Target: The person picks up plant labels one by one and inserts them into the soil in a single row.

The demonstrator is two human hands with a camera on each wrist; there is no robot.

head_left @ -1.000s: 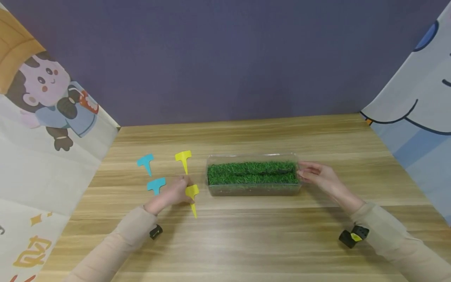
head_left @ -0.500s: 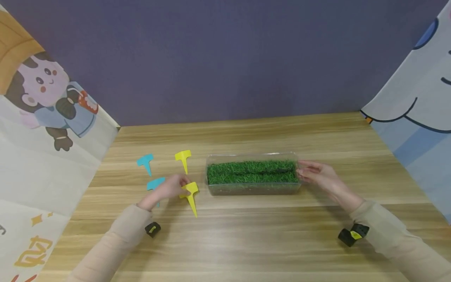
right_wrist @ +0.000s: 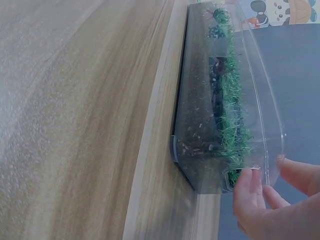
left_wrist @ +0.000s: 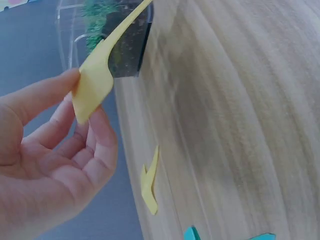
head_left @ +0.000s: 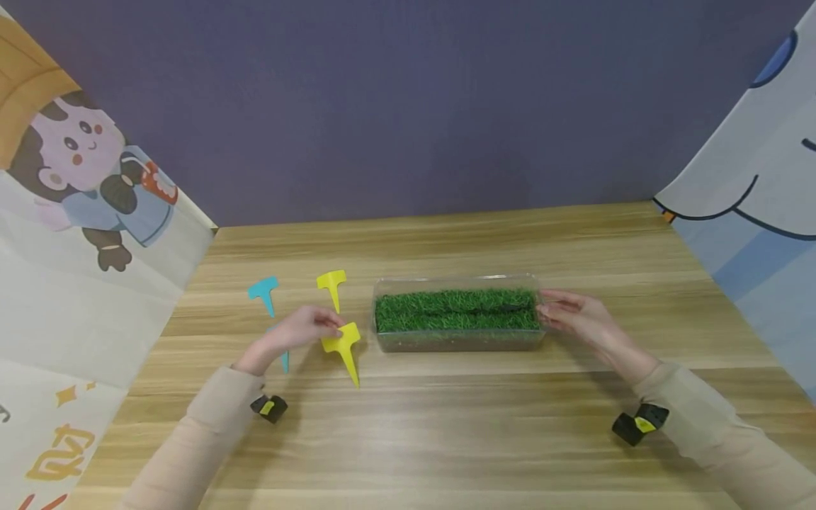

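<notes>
My left hand (head_left: 296,331) pinches a yellow T-shaped plant label (head_left: 346,341) by its wide head, thumb on one side and fingers on the other. The label's pointed stem slants down and away from the hand, above the table. In the left wrist view the same yellow label (left_wrist: 95,82) points toward the planter. To its right stands a clear plastic planter box (head_left: 459,343) with soil and two strips of green artificial grass, a dark groove between them. My right hand (head_left: 583,322) grips the box's right end, fingertips at its rim (right_wrist: 267,167).
Another yellow label (head_left: 331,281) lies flat behind the left hand. Two blue labels lie farther left, one blue label (head_left: 263,290) at the back and a second blue label (head_left: 285,363) partly hidden under the left hand. A dark wall closes the wooden table's (head_left: 446,432) far side.
My left hand has lifted the yellow label from the table and drawn slightly back and left, its grip now on the label's head. The right hand and the planter box have stayed in place.
</notes>
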